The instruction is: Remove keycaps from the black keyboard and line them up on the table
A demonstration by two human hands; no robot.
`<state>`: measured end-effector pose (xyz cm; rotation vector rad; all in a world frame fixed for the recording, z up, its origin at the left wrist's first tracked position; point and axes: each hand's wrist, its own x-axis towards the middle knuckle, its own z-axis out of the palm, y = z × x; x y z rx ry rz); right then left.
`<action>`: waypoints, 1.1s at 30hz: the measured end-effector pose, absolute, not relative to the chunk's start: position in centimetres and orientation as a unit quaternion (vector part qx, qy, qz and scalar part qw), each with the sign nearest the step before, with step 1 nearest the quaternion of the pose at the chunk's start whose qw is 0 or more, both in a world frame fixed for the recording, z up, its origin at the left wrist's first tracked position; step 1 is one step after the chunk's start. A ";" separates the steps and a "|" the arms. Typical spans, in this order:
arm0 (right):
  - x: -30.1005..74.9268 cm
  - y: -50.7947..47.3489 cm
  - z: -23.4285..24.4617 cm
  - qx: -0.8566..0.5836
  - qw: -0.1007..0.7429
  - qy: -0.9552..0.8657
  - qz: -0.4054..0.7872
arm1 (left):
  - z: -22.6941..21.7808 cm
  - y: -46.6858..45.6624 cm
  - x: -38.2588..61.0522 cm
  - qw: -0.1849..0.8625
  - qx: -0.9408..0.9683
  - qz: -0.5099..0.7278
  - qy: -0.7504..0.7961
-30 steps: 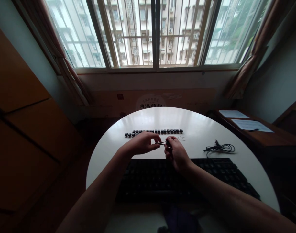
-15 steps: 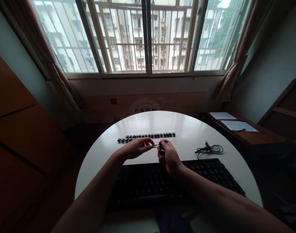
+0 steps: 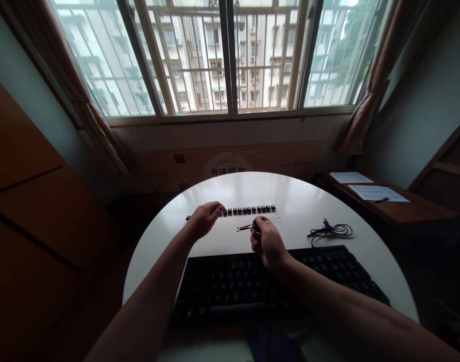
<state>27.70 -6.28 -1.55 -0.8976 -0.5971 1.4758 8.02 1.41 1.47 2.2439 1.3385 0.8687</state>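
Observation:
A black keyboard [image 3: 275, 286] lies along the near side of a round white table [image 3: 308, 201]. Beyond it runs a row of small black keycaps [image 3: 250, 209]. My left hand [image 3: 205, 218] reaches over the left part of that row with fingers curled down on it; whether it pinches a keycap is hidden. My right hand [image 3: 265, 241] hovers above the keyboard's far edge, closed on a thin wire keycap puller [image 3: 248, 227] whose wire ends point left.
A coiled black cable [image 3: 331, 230] lies on the table to the right. A wooden side desk [image 3: 403, 208] with papers and a pen stands at the right. A brown cabinet fills the left. A barred window and curtains lie beyond.
My left hand left the puller's tip and moved up and left onto the keycap row. My right hand stayed in place with the puller.

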 end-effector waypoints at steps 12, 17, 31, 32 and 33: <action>27.7 -6.5 -1.3 -0.384 0.627 -0.267 0.624 | 0.2 2.6 6.0 0.028 0.799 0.281 0.531; 27.7 -6.5 -1.3 -0.380 0.626 -0.269 0.625 | -1.1 2.7 6.5 0.030 0.842 0.205 0.498; 27.7 -6.8 -1.0 -0.381 0.617 -0.285 0.627 | -2.1 2.7 6.7 0.060 0.852 0.156 0.496; 27.7 -6.8 -1.1 -0.381 0.617 -0.285 0.626 | -2.1 2.7 6.7 0.059 0.852 0.156 0.496; 27.7 -6.8 -1.2 -0.381 0.617 -0.286 0.626 | -2.2 2.8 6.6 0.059 0.852 0.157 0.495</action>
